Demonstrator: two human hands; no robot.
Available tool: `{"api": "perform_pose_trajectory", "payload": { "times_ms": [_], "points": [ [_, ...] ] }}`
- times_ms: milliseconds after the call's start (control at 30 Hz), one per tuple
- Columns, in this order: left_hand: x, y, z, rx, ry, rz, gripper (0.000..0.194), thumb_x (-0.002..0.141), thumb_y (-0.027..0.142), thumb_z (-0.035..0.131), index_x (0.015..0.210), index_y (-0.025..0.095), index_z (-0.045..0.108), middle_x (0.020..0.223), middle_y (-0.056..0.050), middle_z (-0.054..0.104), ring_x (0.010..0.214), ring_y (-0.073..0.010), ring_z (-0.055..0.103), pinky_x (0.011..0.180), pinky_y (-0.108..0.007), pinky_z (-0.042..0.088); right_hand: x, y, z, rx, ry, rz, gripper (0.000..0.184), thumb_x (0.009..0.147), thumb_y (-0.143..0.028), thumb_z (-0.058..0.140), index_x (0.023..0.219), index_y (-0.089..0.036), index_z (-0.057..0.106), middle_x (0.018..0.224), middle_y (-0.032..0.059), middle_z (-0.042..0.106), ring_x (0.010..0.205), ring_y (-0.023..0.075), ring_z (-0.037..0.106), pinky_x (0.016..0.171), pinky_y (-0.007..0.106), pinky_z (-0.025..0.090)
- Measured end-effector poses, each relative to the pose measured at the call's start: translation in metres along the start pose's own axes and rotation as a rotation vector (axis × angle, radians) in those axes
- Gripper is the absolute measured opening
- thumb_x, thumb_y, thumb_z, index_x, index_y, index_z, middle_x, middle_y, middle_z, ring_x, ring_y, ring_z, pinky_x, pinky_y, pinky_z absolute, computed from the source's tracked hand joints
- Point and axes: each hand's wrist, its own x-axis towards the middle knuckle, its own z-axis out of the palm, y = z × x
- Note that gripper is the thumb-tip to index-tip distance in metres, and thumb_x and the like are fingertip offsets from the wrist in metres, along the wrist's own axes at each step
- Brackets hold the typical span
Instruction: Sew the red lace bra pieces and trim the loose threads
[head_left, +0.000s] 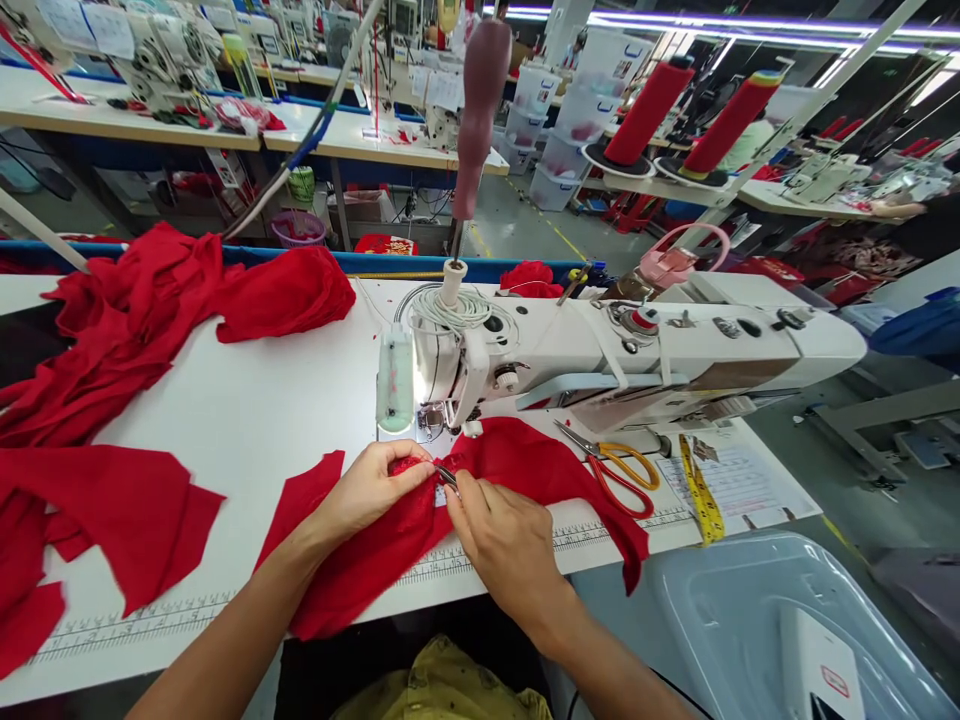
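Note:
Red fabric (360,570) lies across the table edge in front of the sewing machine (570,340). My left hand (375,487) pinches a gathered part of it between thumb and fingers. My right hand (506,535) is closed around a small dark metal tool, seemingly thread snips (447,476), with its tip against the fabric by my left thumb. Most of the tool is hidden in the fingers. A small white label (440,495) shows beneath it. Both hands are just in front of the machine's needle area (433,420).
Scissors (611,465) with orange and red handles lie right of the fabric, near a yellow tape measure (701,495) and a paper sheet (757,475). More red fabric pieces (142,320) cover the left side. A plastic bin lid (720,600) is at lower right.

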Motion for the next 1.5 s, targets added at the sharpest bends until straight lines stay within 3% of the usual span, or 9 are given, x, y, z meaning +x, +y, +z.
{"api": "perform_pose_trajectory", "payload": {
  "times_ms": [633,967,1167,1267,1367,1433,1500],
  "points": [
    [0.0,-0.004,0.001,0.048,-0.009,0.029,0.028,0.088,0.043,0.058,0.084,0.017,0.066,0.085,-0.002,0.067,0.081,-0.017,0.058,0.075,-0.027,0.045,0.006,0.002,-0.006,-0.08,-0.048,-0.019,0.022,0.101,-0.022,0.047,0.082,-0.019,0.059,0.059,-0.001,0.058,0.053,0.0129,0.054,0.054,0.03,0.028],
    [0.001,-0.004,0.001,0.102,0.003,0.052,0.027,0.088,0.043,0.057,0.083,0.018,0.067,0.084,-0.002,0.067,0.081,-0.0177,0.059,0.077,-0.027,0.044,0.008,-0.001,-0.006,-0.238,-0.046,-0.06,0.017,0.089,-0.015,0.062,0.076,-0.02,0.052,0.056,-0.0024,0.053,0.049,0.0145,0.053,0.052,0.03,0.025],
    [0.001,-0.003,0.001,0.1,-0.007,0.042,0.028,0.088,0.044,0.057,0.083,0.018,0.067,0.085,-0.002,0.067,0.081,-0.0179,0.058,0.077,-0.028,0.044,0.007,-0.002,-0.004,-0.251,-0.038,-0.069,0.019,0.093,-0.014,0.057,0.075,-0.019,0.052,0.056,-0.0012,0.055,0.049,0.0152,0.054,0.052,0.03,0.025],
    [0.001,-0.003,0.001,0.073,-0.023,0.018,0.029,0.088,0.044,0.057,0.083,0.017,0.067,0.085,-0.003,0.068,0.081,-0.0185,0.059,0.077,-0.028,0.044,0.006,0.003,-0.004,-0.173,-0.033,-0.033,0.021,0.096,-0.019,0.054,0.076,-0.019,0.054,0.055,-0.001,0.058,0.048,0.0151,0.056,0.051,0.03,0.024],
    [0.001,-0.004,0.0,0.055,-0.029,0.009,0.028,0.087,0.043,0.058,0.083,0.017,0.067,0.085,-0.003,0.067,0.081,-0.0183,0.058,0.076,-0.028,0.044,0.01,0.013,-0.003,0.01,-0.014,0.095,0.013,0.097,-0.03,0.056,0.096,-0.017,0.061,0.061,-0.0004,0.066,0.054,0.0155,0.062,0.051,0.028,0.026],
    [0.002,-0.005,0.001,0.045,-0.033,0.021,0.026,0.087,0.042,0.059,0.084,0.018,0.067,0.085,-0.002,0.066,0.082,-0.018,0.058,0.077,-0.028,0.043,0.014,0.019,0.001,0.204,-0.064,0.18,0.022,0.094,-0.032,0.061,0.112,-0.019,0.061,0.069,-0.0011,0.071,0.06,0.0154,0.065,0.053,0.025,0.029],
    [0.003,-0.006,0.001,0.031,-0.034,0.03,0.026,0.087,0.042,0.059,0.083,0.018,0.066,0.085,-0.002,0.066,0.082,-0.0178,0.057,0.077,-0.028,0.043,0.019,0.023,0.006,0.381,-0.164,0.23,0.017,0.089,-0.025,0.063,0.106,-0.022,0.063,0.069,-0.004,0.07,0.062,0.0138,0.065,0.054,0.023,0.031]
  ]
}}
